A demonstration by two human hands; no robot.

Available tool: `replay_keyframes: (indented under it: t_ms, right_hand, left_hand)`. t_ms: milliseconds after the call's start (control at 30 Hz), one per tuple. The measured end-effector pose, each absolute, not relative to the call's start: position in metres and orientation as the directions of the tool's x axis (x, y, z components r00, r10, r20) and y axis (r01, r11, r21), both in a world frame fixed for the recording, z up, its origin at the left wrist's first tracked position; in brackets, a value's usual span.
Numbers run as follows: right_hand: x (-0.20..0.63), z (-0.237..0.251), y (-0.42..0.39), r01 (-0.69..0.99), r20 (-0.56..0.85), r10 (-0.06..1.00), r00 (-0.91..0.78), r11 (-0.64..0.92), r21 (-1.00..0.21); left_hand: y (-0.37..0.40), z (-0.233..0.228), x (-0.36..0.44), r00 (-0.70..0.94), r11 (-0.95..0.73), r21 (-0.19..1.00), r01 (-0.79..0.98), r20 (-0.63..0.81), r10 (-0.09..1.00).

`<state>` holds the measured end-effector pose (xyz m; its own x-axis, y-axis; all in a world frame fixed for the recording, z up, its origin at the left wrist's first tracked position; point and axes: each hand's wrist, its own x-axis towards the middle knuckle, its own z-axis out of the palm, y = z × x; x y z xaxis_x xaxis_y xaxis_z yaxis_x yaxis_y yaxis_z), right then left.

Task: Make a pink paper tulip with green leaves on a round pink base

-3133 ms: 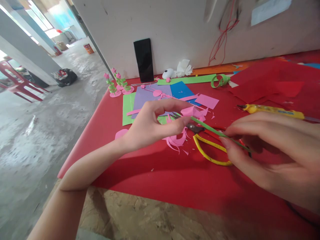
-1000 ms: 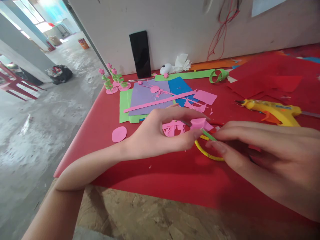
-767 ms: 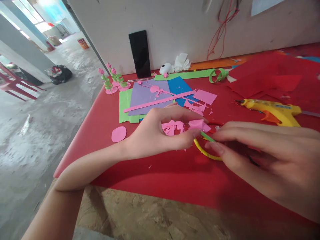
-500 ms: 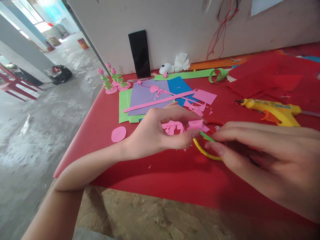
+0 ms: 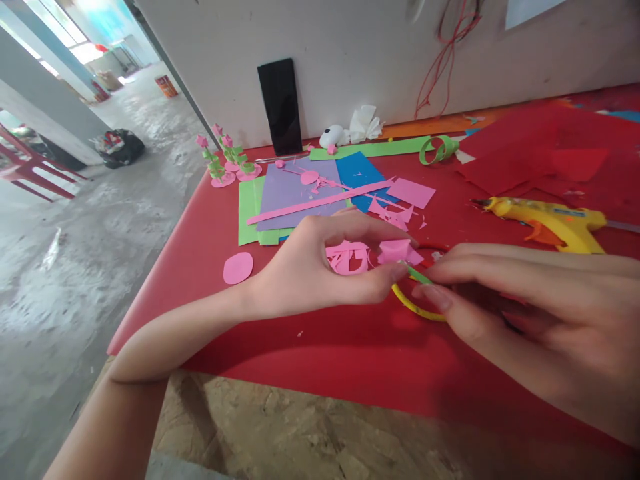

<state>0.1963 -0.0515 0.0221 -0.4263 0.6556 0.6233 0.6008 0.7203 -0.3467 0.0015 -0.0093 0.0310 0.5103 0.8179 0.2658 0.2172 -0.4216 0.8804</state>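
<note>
Hands [image 5: 320,267] unmoved, still pinching pink flower [image 5: 397,252]

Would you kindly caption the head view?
Left hand pinches pink paper bud; right hand holds its green stem.

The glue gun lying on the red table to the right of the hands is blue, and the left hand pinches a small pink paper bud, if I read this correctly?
Not quite: the glue gun is yellow, not blue, as the head view shows. The rest stands: it lies on the red table to the right of the hands, and the left hand pinches the small pink paper bud.
</note>
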Motion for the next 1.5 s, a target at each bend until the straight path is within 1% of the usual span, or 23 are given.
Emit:
replay_keyframes:
  t_ms: [167,300,467,900,1033,1133,1200,1267,1333,1400,1500]
  right_hand:
    - [0.197,0.022,-0.05,0.612,0.621,0.659,-0.425,0.714,-0.339]
    - [0.196,0.022,-0.049,0.615,0.625,0.66,-0.417,0.711,-0.341]
    - [0.196,0.021,-0.05,0.603,0.615,0.662,-0.43,0.717,-0.35]
    - [0.194,0.021,-0.05,0.614,0.629,0.648,-0.43,0.72,-0.322]
    - [0.196,0.021,-0.049,0.614,0.63,0.654,-0.419,0.715,-0.334]
    - [0.197,0.022,-0.045,0.601,0.606,0.693,-0.391,0.691,-0.402]
    - [0.197,0.024,-0.04,0.578,0.58,0.722,-0.377,0.673,-0.462]
    - [0.196,0.026,-0.037,0.537,0.57,0.733,-0.373,0.671,-0.512]
    - [0.195,0.027,-0.034,0.504,0.571,0.735,-0.366,0.672,-0.542]
    - [0.195,0.027,-0.034,0.493,0.571,0.735,-0.364,0.673,-0.552]
    - [0.197,0.026,-0.034,0.501,0.569,0.742,-0.356,0.665,-0.554]
  left_hand:
    - [-0.008,0.03,0.002,0.506,-0.47,0.851,0.234,0.306,0.806]
    - [-0.008,0.03,0.002,0.514,-0.473,0.849,0.234,0.305,0.802]
    - [-0.008,0.03,0.002,0.513,-0.455,0.856,0.244,0.284,0.81]
    - [-0.01,0.032,0.001,0.518,-0.38,0.9,0.211,0.227,0.825]
    - [-0.008,0.037,-0.001,0.551,-0.382,0.904,0.193,0.223,0.804]
    - [-0.004,0.036,-0.002,0.555,-0.448,0.888,0.1,0.324,0.766]
    - [-0.001,0.032,-0.003,0.5,-0.508,0.86,0.053,0.418,0.759]
    - [0.002,0.027,-0.003,0.419,-0.603,0.795,0.068,0.526,0.74]
    - [0.005,0.024,-0.003,0.364,-0.701,0.702,0.122,0.626,0.69]
    - [0.006,0.022,-0.004,0.333,-0.758,0.633,0.154,0.689,0.643]
    - [0.006,0.023,-0.004,0.312,-0.797,0.591,0.125,0.739,0.597]
